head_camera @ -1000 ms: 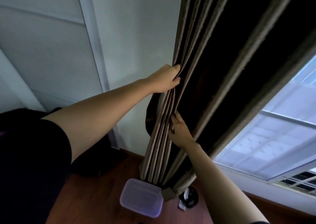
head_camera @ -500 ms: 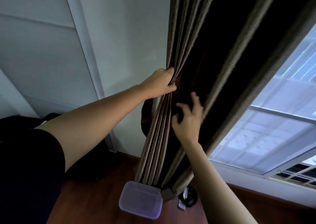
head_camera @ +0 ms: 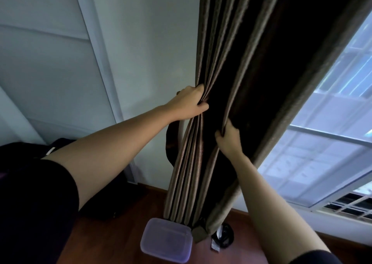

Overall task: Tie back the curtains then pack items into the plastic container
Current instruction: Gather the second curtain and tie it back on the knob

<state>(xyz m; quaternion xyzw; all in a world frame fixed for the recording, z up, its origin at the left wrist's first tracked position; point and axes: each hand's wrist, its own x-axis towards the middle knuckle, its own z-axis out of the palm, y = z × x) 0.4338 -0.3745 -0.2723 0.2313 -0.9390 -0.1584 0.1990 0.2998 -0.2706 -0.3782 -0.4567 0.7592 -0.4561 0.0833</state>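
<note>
The curtain point(head_camera: 251, 82), running down the middle of the frame, is gripped in bunched folds by the left hand point(head_camera: 189, 104). Lower right of it, another fold is pinched by the right hand point(head_camera: 228, 139). A lidded container point(head_camera: 167, 240) is seen on the floor point(head_camera: 112, 233) at bottom centre.

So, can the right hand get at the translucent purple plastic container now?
Probably not yet: the right hand grips a fold of the brown pleated curtain, and the container lies well below it on the wooden floor. Nothing seems to block the way down.

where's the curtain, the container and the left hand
curtain point(head_camera: 221, 42), head view, upper pleats
container point(head_camera: 166, 240), head view, middle of its top face
left hand point(head_camera: 189, 104), head view, back of the hand
</note>
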